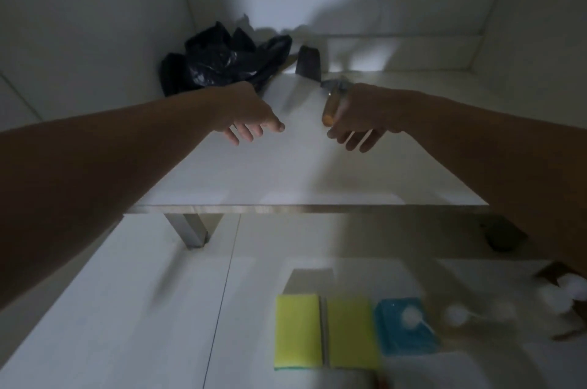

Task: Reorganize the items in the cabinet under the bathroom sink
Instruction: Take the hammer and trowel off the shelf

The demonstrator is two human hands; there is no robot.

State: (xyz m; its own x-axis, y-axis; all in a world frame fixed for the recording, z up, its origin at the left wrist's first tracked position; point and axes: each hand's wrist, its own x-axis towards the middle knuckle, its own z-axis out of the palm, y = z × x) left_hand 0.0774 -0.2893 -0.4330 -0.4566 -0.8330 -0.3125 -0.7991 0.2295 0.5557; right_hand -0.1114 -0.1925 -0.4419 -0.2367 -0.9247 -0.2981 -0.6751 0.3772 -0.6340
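Inside the dim cabinet, the left hand hovers with fingers spread and grip empty over the white shelf. Just right, the right hand clasps a wooden-handled tool. A black plastic bag sits far left; two yellow sponges lie on the near floor.

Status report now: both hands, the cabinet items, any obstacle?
Left hand open, empty. Right hand shut on wooden-handled tool. Crumpled black plastic bag in back-left corner. White cabinet shelf ahead unobstructed.
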